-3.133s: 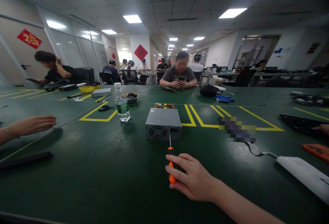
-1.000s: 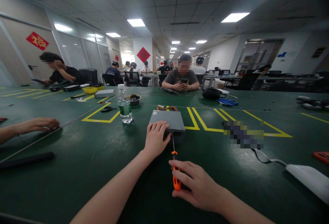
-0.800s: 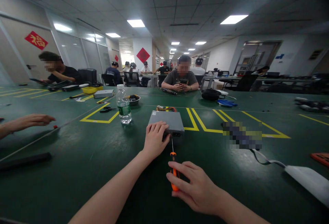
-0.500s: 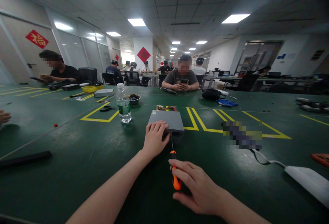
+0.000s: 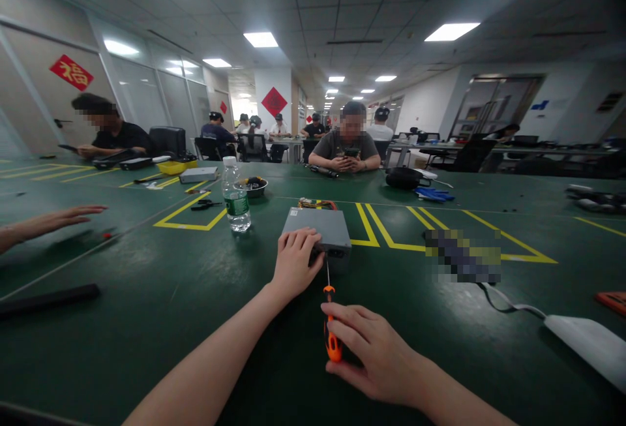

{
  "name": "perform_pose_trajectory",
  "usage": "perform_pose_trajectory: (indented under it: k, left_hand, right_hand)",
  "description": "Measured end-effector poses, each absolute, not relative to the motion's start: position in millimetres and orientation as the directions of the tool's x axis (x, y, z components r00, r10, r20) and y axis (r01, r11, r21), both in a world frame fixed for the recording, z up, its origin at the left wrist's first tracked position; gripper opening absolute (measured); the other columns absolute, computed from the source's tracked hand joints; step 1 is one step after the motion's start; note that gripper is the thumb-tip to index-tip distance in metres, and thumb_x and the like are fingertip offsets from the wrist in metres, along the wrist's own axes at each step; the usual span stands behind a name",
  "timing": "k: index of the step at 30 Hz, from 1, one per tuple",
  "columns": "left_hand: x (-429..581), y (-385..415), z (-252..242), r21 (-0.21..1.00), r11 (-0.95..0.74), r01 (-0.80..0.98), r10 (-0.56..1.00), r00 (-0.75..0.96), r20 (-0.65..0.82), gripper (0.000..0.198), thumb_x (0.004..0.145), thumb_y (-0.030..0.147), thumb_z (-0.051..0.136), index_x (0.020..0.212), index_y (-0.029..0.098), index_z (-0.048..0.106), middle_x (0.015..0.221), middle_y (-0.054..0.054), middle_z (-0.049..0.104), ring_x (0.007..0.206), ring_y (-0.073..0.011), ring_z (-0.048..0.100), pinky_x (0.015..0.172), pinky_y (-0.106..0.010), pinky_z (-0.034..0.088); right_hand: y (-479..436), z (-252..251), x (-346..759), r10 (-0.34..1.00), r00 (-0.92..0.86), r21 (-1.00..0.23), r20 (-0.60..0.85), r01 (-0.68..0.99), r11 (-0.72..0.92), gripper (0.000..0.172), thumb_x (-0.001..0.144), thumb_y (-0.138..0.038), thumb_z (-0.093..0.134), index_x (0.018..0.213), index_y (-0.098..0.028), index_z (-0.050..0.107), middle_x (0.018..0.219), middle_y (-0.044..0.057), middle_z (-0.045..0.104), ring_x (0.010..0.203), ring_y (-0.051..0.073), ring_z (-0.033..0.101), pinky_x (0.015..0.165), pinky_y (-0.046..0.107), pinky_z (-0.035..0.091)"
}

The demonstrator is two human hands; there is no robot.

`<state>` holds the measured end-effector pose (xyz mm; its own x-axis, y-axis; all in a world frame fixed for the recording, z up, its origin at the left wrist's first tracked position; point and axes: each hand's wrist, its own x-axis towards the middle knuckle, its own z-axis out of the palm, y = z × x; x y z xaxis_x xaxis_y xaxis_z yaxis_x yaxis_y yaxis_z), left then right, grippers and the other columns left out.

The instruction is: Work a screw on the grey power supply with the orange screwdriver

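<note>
A grey metal box (image 5: pixel 320 225) lies on the green table (image 5: pixel 195 348), with coloured wires at its far side. My left hand (image 5: pixel 297 259) rests on the box's near left corner, fingers on its top and thumb at its front face. In my right hand (image 5: pixel 374 351) is an orange and black screwdriver (image 5: pixel 333 341), held between fingers and thumb. Its shaft points away from me, and the tip is at the front face of the box, beside my left thumb. The exact contact point is too small to make out.
A water bottle (image 5: pixel 237 197) and a metal bowl (image 5: pixel 255 187) stand left of the box. Another person's hand (image 5: pixel 63 220) reaches in at the left, above a black bar (image 5: pixel 53 301). To the right lie a blurred dark object (image 5: pixel 460 256) and a white power strip (image 5: pixel 587 341).
At the left, the other person's hand has come further into view with its fingers stretched out. The screwdriver handle has turned slightly in my right hand. My left hand stays on the box.
</note>
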<state>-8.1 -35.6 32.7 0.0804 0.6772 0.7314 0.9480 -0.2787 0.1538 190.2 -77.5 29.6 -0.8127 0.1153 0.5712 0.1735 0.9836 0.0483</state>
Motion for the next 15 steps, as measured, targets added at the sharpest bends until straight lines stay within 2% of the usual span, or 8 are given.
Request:
perform_pose_trajectory:
  k: [3,6,11,15]
  left_hand:
    - [-8.1,-35.4,32.3,0.155,-0.279,0.948,0.677,0.08,0.731,0.028,0.08,0.026,0.057,0.108,0.024,0.054,0.117,-0.004,0.058,0.114,-0.0221,0.047,0.097,-0.041,0.031]
    - [-7.9,-35.0,31.8,0.165,-0.282,0.945,0.68,0.076,0.729,0.028,0.08,0.026,0.056,0.108,0.024,0.054,0.117,-0.005,0.058,0.114,-0.023,0.047,0.097,-0.042,0.031]
    - [-8.0,-35.1,31.8,0.165,-0.277,0.947,0.682,0.072,0.728,0.028,0.08,0.026,0.056,0.108,0.024,0.054,0.117,-0.005,0.058,0.114,-0.0227,0.047,0.097,-0.041,0.03]
    - [-8.5,-35.4,32.0,0.162,-0.278,0.947,0.683,0.076,0.726,0.028,0.08,0.027,0.056,0.107,0.024,0.053,0.117,-0.004,0.058,0.114,-0.0219,0.047,0.098,-0.041,0.03]
  right_hand:
    - [-80.2,34.4,189.8,0.113,-0.857,0.096,0.503,0.185,0.978,0.034,0.092,-0.029,0.04,0.122,-0.015,0.047,0.118,0.017,0.055,0.103,0.023,0.056,0.081,0.035,0.049]
    - [-80.1,35.4,189.0,0.088,-0.848,0.138,0.522,0.186,0.973,0.028,0.091,-0.028,0.042,0.115,-0.016,0.051,0.116,0.018,0.057,0.098,0.022,0.059,0.08,0.036,0.049]
    - [-77.5,30.0,189.8,0.102,-0.816,0.092,0.569,0.186,0.978,0.025,0.092,-0.033,0.045,0.107,-0.013,0.052,0.114,0.018,0.058,0.097,0.021,0.059,0.08,0.034,0.05]
    - [-80.2,32.5,188.2,0.15,-0.85,0.034,0.505,0.193,0.981,0.034,0.09,-0.033,0.046,0.118,-0.013,0.047,0.117,0.017,0.057,0.103,0.022,0.057,0.082,0.034,0.05]
